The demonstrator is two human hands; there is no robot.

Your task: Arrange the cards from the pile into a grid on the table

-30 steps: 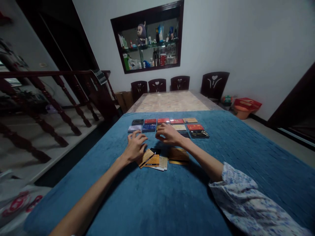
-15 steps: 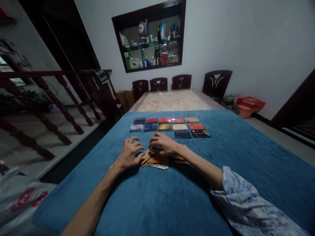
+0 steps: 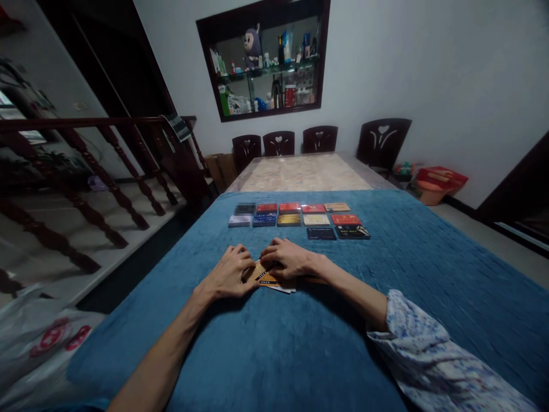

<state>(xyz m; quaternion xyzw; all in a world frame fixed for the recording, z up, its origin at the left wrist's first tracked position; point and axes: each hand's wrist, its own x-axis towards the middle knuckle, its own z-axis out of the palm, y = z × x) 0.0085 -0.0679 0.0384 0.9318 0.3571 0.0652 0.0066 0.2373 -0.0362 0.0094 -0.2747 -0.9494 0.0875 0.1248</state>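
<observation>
Cards (image 3: 270, 279) lie in a loose, overlapping pile on the blue cloth (image 3: 429, 274) that covers the near part of the worktop, about midway between its left and right edges and nearer the near edge than the far rows. Largest in view is that worktop, whose bare pale far end (image 3: 300, 171) reaches to four dark chairs (image 3: 319, 139) at the far edge. On the cloth beyond the pile, rows of cards (image 3: 300, 217) are laid flat side by side, red, blue, gold, pale and dark ones, well apart from the pile. The left hand (image 3: 229, 274) rests palm down on the left side of the pile, its fingers (image 3: 244, 264) curled loosely onto the top cards and pressing rather than clamping. The right hand (image 3: 289, 258) lies on the right side of the pile, touching the left hand's fingertips, its fingers bent down onto the cards; whether they pinch one card cannot be told. An orange card with dark lettering shows between the two hands, and a white corner pokes out toward the near edge.
</observation>
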